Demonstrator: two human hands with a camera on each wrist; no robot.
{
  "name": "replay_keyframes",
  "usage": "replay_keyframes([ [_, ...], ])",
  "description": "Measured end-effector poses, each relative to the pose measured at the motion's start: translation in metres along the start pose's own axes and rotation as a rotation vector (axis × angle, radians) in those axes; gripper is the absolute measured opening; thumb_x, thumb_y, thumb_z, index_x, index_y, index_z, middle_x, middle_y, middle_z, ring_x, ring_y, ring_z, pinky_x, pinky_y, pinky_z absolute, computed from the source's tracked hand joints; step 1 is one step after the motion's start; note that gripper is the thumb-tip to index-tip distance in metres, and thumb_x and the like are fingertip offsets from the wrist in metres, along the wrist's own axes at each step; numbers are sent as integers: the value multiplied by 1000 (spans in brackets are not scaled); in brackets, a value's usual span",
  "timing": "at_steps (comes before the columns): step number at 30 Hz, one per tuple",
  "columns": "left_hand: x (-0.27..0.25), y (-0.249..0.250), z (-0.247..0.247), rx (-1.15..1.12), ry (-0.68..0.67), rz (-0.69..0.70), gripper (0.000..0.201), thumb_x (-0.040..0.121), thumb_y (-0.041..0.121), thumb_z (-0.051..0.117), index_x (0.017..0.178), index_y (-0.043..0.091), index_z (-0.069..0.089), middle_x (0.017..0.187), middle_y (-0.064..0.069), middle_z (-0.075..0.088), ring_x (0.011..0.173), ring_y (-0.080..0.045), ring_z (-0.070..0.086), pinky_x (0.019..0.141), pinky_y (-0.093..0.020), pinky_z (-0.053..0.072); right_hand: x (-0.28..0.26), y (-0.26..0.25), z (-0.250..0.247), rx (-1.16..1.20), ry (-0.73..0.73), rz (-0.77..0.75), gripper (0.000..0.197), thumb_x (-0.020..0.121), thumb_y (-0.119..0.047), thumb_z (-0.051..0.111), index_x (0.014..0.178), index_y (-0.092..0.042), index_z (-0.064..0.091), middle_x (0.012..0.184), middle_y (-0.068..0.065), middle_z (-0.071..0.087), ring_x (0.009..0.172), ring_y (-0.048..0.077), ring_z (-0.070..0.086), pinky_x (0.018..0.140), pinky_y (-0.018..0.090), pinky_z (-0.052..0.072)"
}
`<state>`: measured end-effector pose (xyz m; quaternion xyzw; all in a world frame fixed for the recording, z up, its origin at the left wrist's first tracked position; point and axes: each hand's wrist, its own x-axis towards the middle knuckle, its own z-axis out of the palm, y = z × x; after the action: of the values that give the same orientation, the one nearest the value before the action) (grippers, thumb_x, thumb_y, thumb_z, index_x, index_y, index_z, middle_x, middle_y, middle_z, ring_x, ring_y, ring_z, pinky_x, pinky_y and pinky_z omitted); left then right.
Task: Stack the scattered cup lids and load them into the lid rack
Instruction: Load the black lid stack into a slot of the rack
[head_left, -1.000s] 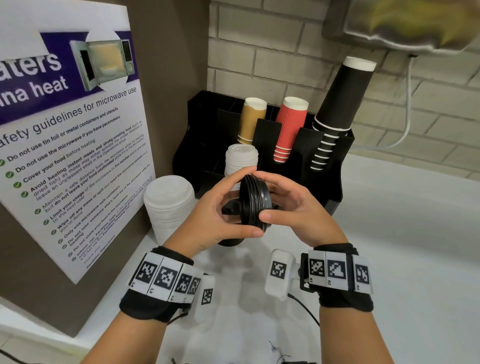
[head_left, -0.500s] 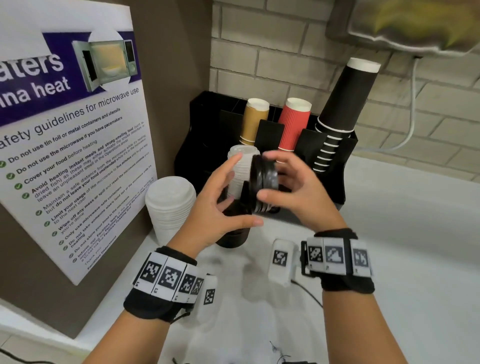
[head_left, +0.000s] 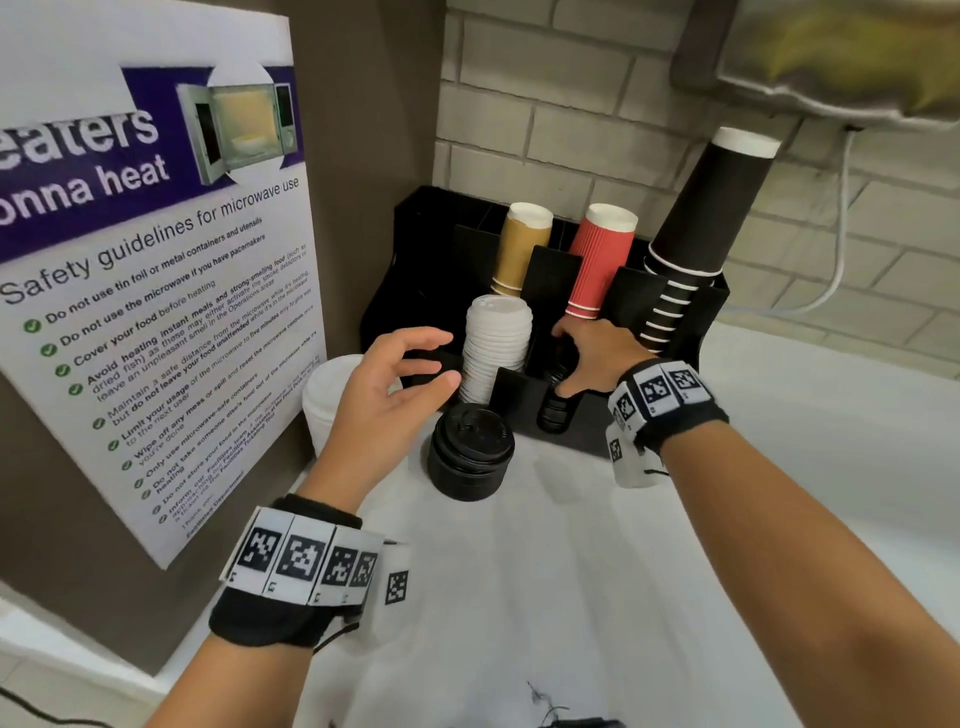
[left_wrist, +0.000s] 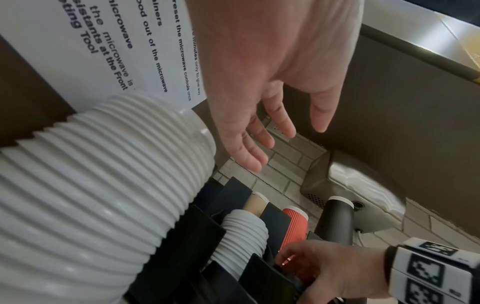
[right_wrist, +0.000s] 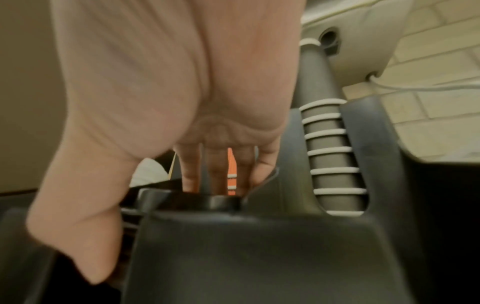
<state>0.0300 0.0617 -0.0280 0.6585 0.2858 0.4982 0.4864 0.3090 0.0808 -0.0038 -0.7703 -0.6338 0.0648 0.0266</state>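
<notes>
- A short stack of black lids, carried between both hands a second ago, is now lowered into the lid rack slot beside the white lids.
- It is seemingly still pinched by the right hand; the grip is partly hidden.
- The left hand is released, fingers relaxed.
- More black lids are left on the bench.

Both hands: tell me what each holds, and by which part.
The left hand holds nothing. The right hand has its grip on the rim edges of a short stack of black plastic cup lids, lowering it into the black lid rack.
</notes>
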Motion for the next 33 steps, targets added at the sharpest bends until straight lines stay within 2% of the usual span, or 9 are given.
replay_keyframes([
  [5,-1,1,-3,14,4,1,30,89,8,66,110,27,61,123,2,58,101,-3,61,79,-9,46,5,-9,4,-40,-114,-26,82,65,-22,82,137,-12,43,119,11,56,99,27,58,80,34,52],
  [10,-1,0,-5,23,6,-3,29,89,7,66,108,28,61,121,2,59,99,-2,61,78,-8,45,-1,-17,14,-106,-125,-2,83,63,-26,85,132,-8,43,118,13,55,101,28,57,80,39,54],
  [14,-2,1,-5,24,6,-4,28,89,8,66,108,28,61,121,1,59,98,-2,61,78,-7,45,-10,-26,31,-263,-13,11,69,67,-28,85,123,-6,51,120,11,47,110,29,48,85,40,52],
  [19,-3,1,-4,20,1,-8,28,89,6,65,108,27,61,121,-2,58,95,0,60,77,-8,45,-21,-32,47,-280,144,32,42,78,-21,75,113,-5,59,113,10,52,107,28,52,75,34,48],
  [23,-4,1,-1,22,-6,-24,28,89,6,65,106,28,62,121,-3,59,95,0,60,76,-8,45,-30,-32,55,-288,202,15,32,85,-18,68,112,-5,60,114,9,53,107,27,52,72,32,46],
  [27,-5,0,0,32,-10,-31,28,89,8,65,105,30,62,121,-2,59,95,-1,60,76,-7,45,-33,-31,51,-234,159,8,33,86,-20,68,115,-5,60,116,10,53,109,26,51,77,33,47],
  [29,-5,1,0,38,-8,-30,27,89,8,65,105,31,62,121,-1,59,94,0,60,75,-6,44,-34,-31,43,-214,155,7,29,90,-15,62,116,-4,61,115,11,54,109,27,51,81,34,48],
  [31,-5,1,-1,42,-4,-26,27,89,8,65,105,30,62,120,1,59,93,2,60,74,-4,43,-37,-35,36,-95,294,-43,27,91,-4,52,115,-4,64,110,13,57,107,30,51,83,36,49],
  [33,-5,1,-1,40,2,-26,26,89,8,65,105,28,62,117,2,60,90,4,60,75,-3,43,-44,-48,33,138,426,-170,24,89,-3,54,109,-2,67,101,15,60,99,32,55,83,40,49],
])
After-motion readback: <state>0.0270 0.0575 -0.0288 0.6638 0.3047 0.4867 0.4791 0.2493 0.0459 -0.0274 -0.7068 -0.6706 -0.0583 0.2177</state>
